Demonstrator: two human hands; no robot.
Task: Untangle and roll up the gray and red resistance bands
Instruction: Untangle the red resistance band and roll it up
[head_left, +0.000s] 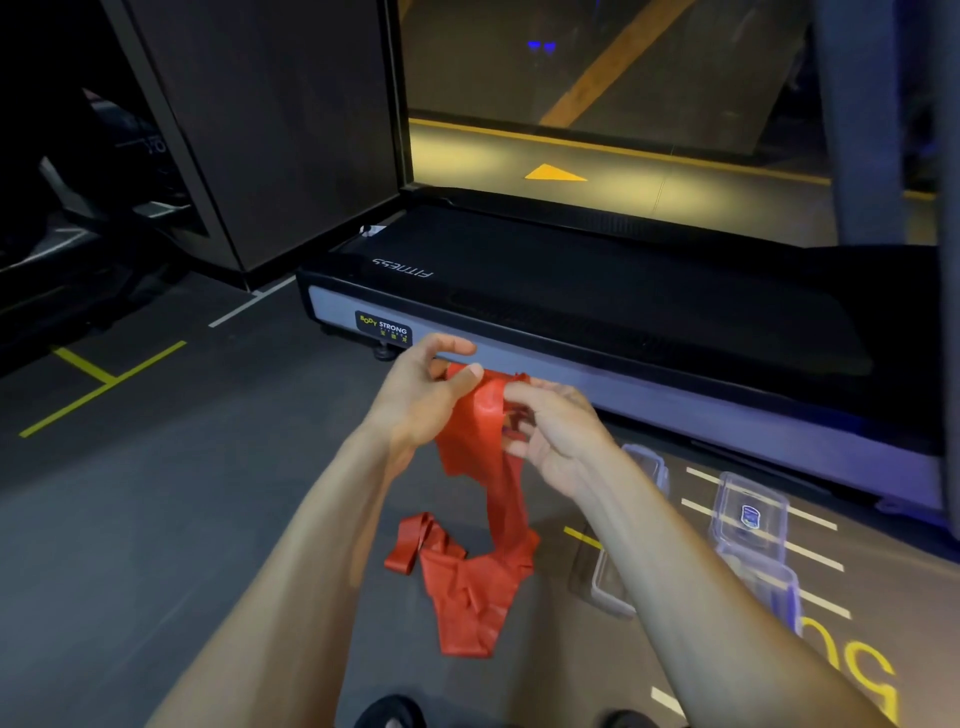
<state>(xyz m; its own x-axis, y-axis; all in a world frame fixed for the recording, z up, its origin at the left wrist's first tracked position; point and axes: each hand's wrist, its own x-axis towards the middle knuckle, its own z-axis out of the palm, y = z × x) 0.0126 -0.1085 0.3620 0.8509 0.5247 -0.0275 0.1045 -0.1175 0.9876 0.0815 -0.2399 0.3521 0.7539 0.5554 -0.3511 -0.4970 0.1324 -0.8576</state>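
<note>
Red band (480, 582) lies bunched on the floor (156, 519) at lower centre, its free end rising to the hands. Left hand (423, 387) pinches the top edge with thumb and fingers; right hand (553, 426) has fingers curled round it. Clear plastic boxes (748, 525) right; treadmill (597, 306) beyond.

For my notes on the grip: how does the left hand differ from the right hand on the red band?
The left hand pinches the red band at its top edge with the thumb; the right hand curls its fingers round it lower down. Both grip the same band.
</note>
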